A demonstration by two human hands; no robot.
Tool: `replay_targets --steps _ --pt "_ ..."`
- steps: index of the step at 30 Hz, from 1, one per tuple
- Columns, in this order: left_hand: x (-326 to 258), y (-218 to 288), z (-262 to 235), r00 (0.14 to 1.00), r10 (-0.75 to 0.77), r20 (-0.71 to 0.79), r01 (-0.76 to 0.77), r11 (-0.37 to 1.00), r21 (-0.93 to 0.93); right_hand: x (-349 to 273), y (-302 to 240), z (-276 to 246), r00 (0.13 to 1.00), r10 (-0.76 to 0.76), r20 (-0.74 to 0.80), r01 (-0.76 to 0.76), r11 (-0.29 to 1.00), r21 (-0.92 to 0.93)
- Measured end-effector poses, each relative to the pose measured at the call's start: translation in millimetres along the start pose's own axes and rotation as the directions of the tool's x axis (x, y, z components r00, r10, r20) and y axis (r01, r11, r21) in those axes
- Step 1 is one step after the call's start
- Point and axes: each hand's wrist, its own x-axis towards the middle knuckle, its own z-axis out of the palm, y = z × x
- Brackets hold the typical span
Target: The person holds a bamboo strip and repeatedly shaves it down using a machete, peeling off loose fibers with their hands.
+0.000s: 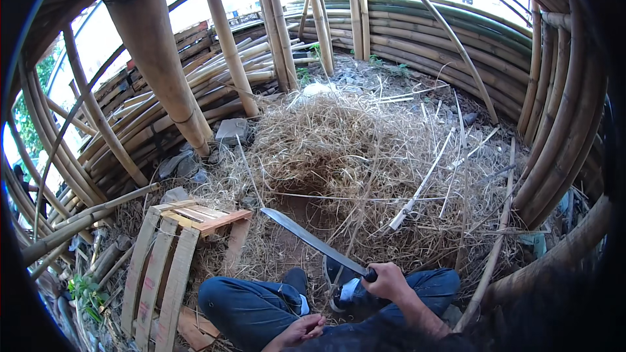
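Observation:
My right hand (389, 282) is closed round the black handle of a machete (313, 242). Its long grey blade slants up and left, away from me, over the straw-strewn ground and my shoe. Low in front of my lap lies my left hand (304, 330), its fingers loosely curled with the thumb a little apart and nothing visible in it. I sit with bent knees in dark blue trousers (241, 309). Beyond the blade's tip spreads a heap of dry bamboo shavings (319, 133), with a bare hollow at its near side.
A wooden slat crate (173, 241) stands at my left. Thick bamboo posts (147, 52) rise ahead on the left, before a stack of bamboo poles (189, 91). Stacked bamboo (450, 52) walls the far right. A pale split stick (420, 182) lies on the shavings.

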Motion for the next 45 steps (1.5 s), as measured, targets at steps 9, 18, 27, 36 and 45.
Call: replay_targets --steps 9,18,27,36,45 --pt "8 -13 -13 0.997 0.045 -0.056 -0.021 0.924 0.382 7 16 -10 0.998 -0.067 0.008 0.067 0.987 -0.147" --pt "8 -6 -9 0.990 -0.116 -0.079 0.115 0.993 -0.014 -9 28 -7 0.995 0.096 -0.021 -0.098 0.991 -0.086" --pt "8 1 44 0.910 -0.184 -0.371 0.251 0.958 0.141 -33 50 26 0.993 0.070 0.097 -0.062 0.995 -0.083" --pt "6 -15 26 0.844 -0.275 -0.460 0.392 0.903 0.179 -54 80 37 0.957 0.228 0.179 -0.237 0.971 0.035" --pt "-1 -31 5 0.823 -0.194 -0.533 0.395 0.870 0.293 -46 91 61 0.946 0.146 0.290 -0.181 0.979 0.096"
